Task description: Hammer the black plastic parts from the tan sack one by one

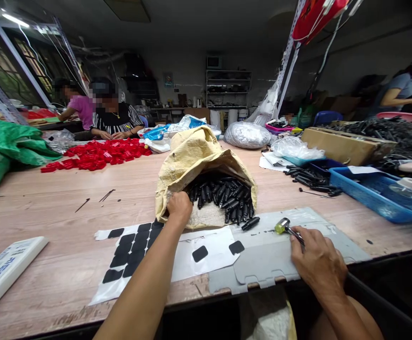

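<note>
While our L hand (180, 206) clenches sack (172, 165) rim & R hand (317, 259) curls round hammer (282, 225), red pcs (101, 153) lie beyond, blue tray (364, 196) to R; white device (12, 269) txt illegible.

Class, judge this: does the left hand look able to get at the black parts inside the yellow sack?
Probably yes: the yellow sack gapes open, and the left hand is at its mouth, beside the black parts.

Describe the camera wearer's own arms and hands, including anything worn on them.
The left hand and right hand are ungloved. The left forearm and right forearm show no sleeve, watch or bracelet. No ring can be made out, though some fingers are hidden.
</note>
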A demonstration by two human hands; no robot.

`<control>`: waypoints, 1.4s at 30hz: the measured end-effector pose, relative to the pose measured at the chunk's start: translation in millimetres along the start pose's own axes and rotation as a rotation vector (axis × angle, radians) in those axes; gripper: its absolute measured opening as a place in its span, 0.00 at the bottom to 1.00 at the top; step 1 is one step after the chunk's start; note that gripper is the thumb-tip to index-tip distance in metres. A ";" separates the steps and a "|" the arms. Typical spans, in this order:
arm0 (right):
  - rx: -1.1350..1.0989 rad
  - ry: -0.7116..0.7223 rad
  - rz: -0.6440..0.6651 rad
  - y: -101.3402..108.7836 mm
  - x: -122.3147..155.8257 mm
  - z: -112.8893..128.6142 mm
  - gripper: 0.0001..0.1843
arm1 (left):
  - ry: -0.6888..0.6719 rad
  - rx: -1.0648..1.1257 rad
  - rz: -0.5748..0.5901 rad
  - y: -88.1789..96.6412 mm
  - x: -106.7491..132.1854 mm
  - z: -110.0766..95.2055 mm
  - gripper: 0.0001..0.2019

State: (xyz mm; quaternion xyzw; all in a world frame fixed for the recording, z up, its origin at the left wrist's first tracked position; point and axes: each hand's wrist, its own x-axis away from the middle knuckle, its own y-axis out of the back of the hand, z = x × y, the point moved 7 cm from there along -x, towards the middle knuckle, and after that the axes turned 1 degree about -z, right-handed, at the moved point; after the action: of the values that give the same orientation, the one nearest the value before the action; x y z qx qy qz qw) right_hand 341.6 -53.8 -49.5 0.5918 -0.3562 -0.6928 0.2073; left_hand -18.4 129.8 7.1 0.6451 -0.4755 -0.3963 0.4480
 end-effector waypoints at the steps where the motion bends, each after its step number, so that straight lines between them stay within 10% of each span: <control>1: -0.005 -0.004 -0.002 0.5 0.2 0.6 0.14 | -0.018 0.001 -0.016 3.6 8.7 0.6 0.13; 11: -0.236 -0.029 0.126 11.0 -9.8 3.1 0.13 | -0.637 0.498 0.157 -25.8 130.0 -13.6 0.05; 17: -0.703 0.051 0.114 45.8 -7.1 62.9 0.14 | -0.607 0.611 0.202 -33.5 125.3 -8.7 0.05; 23: -0.697 0.174 0.211 55.9 -2.8 122.1 0.18 | -0.603 0.623 0.220 -35.2 124.4 -9.2 0.05; 42: -0.670 0.191 0.213 53.2 0.8 128.4 0.18 | -0.642 0.616 0.199 -32.9 127.2 -12.0 0.03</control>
State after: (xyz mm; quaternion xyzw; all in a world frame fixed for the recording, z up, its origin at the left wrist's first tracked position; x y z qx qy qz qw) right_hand 210.0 -57.6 -4.8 0.5127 -0.1482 -0.6870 0.4932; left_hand 31.1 13.8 -31.7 0.5440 -0.7456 -0.3714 0.1008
